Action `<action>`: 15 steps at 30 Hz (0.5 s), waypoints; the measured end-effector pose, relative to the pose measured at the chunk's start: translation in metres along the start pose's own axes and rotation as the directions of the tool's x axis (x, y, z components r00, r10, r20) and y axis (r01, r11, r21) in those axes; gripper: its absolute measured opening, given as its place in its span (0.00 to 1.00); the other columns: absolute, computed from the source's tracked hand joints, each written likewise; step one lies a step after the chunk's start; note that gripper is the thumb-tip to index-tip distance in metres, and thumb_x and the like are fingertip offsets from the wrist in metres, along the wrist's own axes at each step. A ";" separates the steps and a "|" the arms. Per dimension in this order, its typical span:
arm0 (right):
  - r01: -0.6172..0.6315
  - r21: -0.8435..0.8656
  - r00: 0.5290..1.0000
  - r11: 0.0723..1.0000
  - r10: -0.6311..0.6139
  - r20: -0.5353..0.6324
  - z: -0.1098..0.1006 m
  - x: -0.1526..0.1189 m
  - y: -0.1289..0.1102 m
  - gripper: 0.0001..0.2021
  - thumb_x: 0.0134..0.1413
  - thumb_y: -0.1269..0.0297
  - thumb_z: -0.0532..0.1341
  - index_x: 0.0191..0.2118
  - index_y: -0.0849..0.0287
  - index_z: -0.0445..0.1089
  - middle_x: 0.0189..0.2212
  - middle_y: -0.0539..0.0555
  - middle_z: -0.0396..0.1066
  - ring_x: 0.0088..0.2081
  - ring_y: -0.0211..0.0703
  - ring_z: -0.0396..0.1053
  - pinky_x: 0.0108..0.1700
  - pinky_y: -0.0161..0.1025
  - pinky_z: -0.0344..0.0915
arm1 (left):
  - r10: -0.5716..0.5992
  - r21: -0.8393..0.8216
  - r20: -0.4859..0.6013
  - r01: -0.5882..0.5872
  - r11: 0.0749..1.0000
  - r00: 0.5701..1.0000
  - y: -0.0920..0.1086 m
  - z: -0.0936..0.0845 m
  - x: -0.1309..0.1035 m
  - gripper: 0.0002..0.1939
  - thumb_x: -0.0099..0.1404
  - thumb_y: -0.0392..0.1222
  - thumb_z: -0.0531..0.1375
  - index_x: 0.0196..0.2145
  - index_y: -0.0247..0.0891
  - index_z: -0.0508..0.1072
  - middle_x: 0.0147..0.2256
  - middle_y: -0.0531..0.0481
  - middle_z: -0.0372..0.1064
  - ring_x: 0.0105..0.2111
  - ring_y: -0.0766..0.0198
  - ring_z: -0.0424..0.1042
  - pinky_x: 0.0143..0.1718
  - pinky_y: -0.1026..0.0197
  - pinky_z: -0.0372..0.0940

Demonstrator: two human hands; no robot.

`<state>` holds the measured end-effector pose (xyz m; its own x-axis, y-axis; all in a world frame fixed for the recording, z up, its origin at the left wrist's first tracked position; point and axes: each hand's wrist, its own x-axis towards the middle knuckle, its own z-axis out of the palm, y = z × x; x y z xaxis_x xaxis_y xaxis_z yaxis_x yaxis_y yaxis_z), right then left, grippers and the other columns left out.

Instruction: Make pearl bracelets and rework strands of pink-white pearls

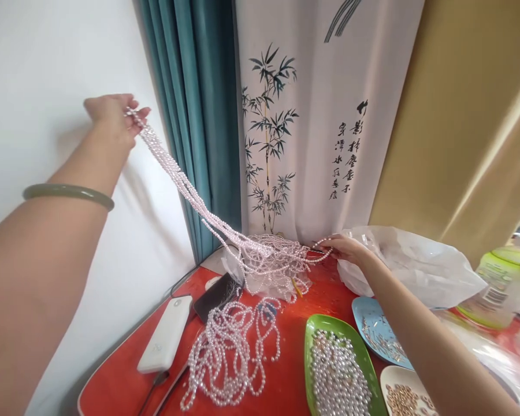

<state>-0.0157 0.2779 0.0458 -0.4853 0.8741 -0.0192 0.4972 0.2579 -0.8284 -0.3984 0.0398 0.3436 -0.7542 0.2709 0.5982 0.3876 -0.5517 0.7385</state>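
Note:
My left hand [115,118] is raised at the upper left, its fingers closed on the end of a bundle of pale pink bead strands [186,188]. The strands stretch down to the right into a tangled heap of bead strands [260,254] at the back of the table. At the heap's right edge, my right hand [342,247] is closed on a looped bead strand; its fingertips are partly hidden. Nearer the front lies a second loose pile of bead strands [225,352].
A white power bank [167,335] with a cable and a black phone [216,297] lie at left on the red table [121,370]. A green tray [309,370] of silvery beads, a blue plate [364,306] and a white dish [390,372] stand at right. Behind them is a plastic bag [411,266].

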 end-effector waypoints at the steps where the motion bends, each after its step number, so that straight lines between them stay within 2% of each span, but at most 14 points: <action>1: 0.019 -0.032 0.998 0.999 -0.016 0.063 -0.001 -0.003 -0.006 0.10 0.43 0.64 0.62 0.33 0.62 0.73 0.28 0.55 0.73 0.28 0.37 0.69 0.27 0.31 0.65 | -0.006 0.000 0.031 0.006 1.000 0.999 0.003 0.011 -0.009 0.05 0.62 0.27 0.47 0.35 0.29 0.60 0.37 0.46 0.60 0.39 0.66 0.69 0.48 0.53 0.60; 3: 0.066 -0.102 0.989 0.993 -0.052 0.139 -0.001 -0.009 -0.021 0.15 0.38 0.64 0.64 0.37 0.61 0.73 0.33 0.55 0.73 0.33 0.40 0.70 0.34 0.33 0.67 | -0.015 0.008 0.085 0.015 1.000 0.996 0.007 0.030 -0.023 0.05 0.62 0.27 0.48 0.35 0.29 0.61 0.37 0.46 0.60 0.38 0.65 0.69 0.47 0.53 0.60; 6: 0.157 -0.227 0.985 0.961 -0.135 0.112 0.015 -0.013 -0.044 0.18 0.41 0.64 0.63 0.43 0.61 0.70 0.41 0.57 0.71 0.42 0.45 0.68 0.44 0.37 0.64 | 0.002 0.014 0.168 -0.005 1.000 0.986 0.013 0.046 -0.036 0.06 0.60 0.26 0.48 0.35 0.28 0.63 0.37 0.45 0.61 0.35 0.64 0.70 0.46 0.51 0.60; 8: 0.223 -0.319 0.974 0.921 -0.220 0.046 0.041 -0.015 -0.059 0.19 0.48 0.62 0.58 0.47 0.61 0.66 0.47 0.58 0.67 0.48 0.46 0.64 0.50 0.40 0.59 | 0.016 0.013 0.187 -0.019 1.000 0.982 0.017 0.052 -0.040 0.08 0.61 0.25 0.48 0.35 0.27 0.63 0.38 0.44 0.61 0.34 0.63 0.71 0.46 0.51 0.60; 10: 0.309 -0.403 0.946 0.862 -0.322 0.037 0.074 -0.018 -0.071 0.21 0.52 0.61 0.55 0.53 0.59 0.61 0.52 0.56 0.62 0.52 0.46 0.60 0.54 0.40 0.55 | 0.029 0.005 0.183 -0.031 1.000 0.983 0.025 0.055 -0.043 0.08 0.61 0.25 0.47 0.36 0.27 0.63 0.38 0.43 0.61 0.35 0.63 0.71 0.46 0.52 0.60; 13: 0.402 -0.506 0.912 0.763 -0.384 0.145 0.115 -0.023 -0.076 0.26 0.49 0.59 0.59 0.55 0.57 0.57 0.48 0.56 0.65 0.49 0.43 0.63 0.50 0.38 0.58 | 0.079 -0.008 0.184 -0.079 0.997 0.980 0.043 0.056 -0.044 0.08 0.61 0.24 0.47 0.37 0.27 0.63 0.36 0.45 0.61 0.34 0.63 0.72 0.44 0.54 0.61; 15: 0.392 -0.587 0.916 0.708 -0.356 0.184 0.124 -0.024 -0.072 0.21 0.52 0.58 0.57 0.51 0.60 0.60 0.42 0.56 0.69 0.43 0.43 0.67 0.47 0.42 0.61 | 0.109 0.020 0.163 -0.114 0.993 0.981 0.057 0.051 -0.041 0.09 0.61 0.23 0.45 0.37 0.27 0.61 0.35 0.48 0.60 0.34 0.65 0.73 0.44 0.56 0.61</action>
<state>-0.1293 0.1876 0.0359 -0.7536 0.6338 0.1743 0.5840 0.7672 -0.2653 -0.3182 0.0379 0.3767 -0.6111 0.3336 0.7178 0.4817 -0.5629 0.6717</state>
